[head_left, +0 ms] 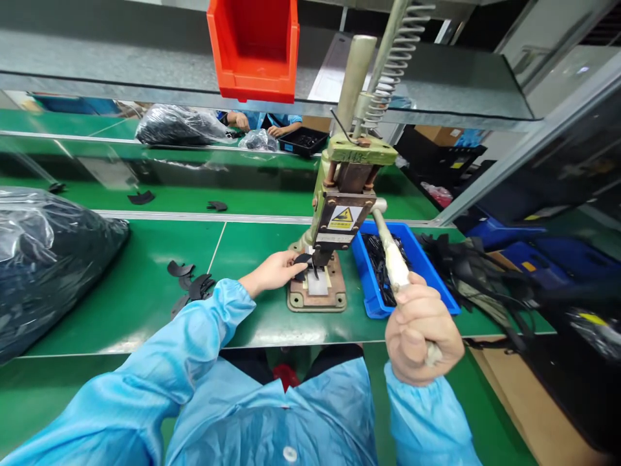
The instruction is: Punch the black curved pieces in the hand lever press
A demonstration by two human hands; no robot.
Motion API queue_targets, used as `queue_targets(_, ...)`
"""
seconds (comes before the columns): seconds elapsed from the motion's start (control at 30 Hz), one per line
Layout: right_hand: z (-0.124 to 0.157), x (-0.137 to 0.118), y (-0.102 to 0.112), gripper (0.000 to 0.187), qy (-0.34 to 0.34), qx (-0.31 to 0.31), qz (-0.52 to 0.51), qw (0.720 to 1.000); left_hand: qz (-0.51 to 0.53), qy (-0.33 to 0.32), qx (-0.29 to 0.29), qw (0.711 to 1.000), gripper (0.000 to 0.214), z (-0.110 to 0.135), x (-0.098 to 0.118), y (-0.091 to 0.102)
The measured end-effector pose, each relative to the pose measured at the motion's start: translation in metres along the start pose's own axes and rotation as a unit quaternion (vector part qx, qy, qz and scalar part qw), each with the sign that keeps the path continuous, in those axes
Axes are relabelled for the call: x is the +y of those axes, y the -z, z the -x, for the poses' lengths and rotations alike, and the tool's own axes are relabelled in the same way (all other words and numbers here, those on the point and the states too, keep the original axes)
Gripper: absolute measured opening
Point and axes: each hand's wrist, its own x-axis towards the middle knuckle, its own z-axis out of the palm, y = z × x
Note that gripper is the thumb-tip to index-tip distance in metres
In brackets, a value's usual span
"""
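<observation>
**Caller:** Left side first. Where's that arm?

**Me:** My left arm runs forward from the near edge of the worktop (145, 304), elbow bent, sleeve down to the wrist. My left hand (274, 270) is flat and low, knuckles up. Thumb and fingertips are pinched shut on a small black part (303, 260).

**Caller:** And the part itself?

**Me:** It sits on the base (317, 294) of the press (342, 207), right under the head, about midway between the worktop's near and far edges. I can't tell whether the head touches it.

**Caller:** Over to the right!

**Me:** My right hand (421, 330) is a full fist, all fingers wrapped tight round the end of the lever (388, 249), thumb on top. The fist is pulled in close to my chest, out past the near edge, with the forearm coming straight up from below. The lever slants from my fist up to the press head.

**Caller:** What's around you?

**Me:** A blue tray (373, 304) of black pieces is just beside the base on its right, under the lever. A pile (189, 285) of loose black parts lies left of my left forearm. A big black bag (48, 259) sits at the left end. A red bin (255, 45) hangs on the shelf overhead. Across the far edge, another person's hands (276, 129) rest by a black tray.
</observation>
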Motion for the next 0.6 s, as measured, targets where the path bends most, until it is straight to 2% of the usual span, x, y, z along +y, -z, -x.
queue_targets(0.1, 0.0, -0.001, 0.001, 0.033, -0.01, -0.002, 0.001, 1.0, -0.023, -0.002, 0.006, 1.0, 0.042, -0.008, -0.007, -0.005)
queue_targets(0.3, 0.001, 0.0, -0.004, 0.036, -0.008, 0.024, -0.004, 1.0, -0.005, 0.004, 0.0, 1.0, 0.04, -0.009, -0.012, -0.006)
queue_targets(0.47, 0.001, 0.001, -0.009, 0.037, -0.008, 0.052, -0.003, 0.999, -0.085, -0.01, 0.015, 0.996, 0.04, -0.007, -0.007, -0.005)
queue_targets(0.6, 0.0, 0.001, -0.012, 0.038, -0.001, 0.059, -0.01, 0.998, -0.126, 0.002, -0.007, 0.992, 0.044, -0.008, -0.007, -0.003)
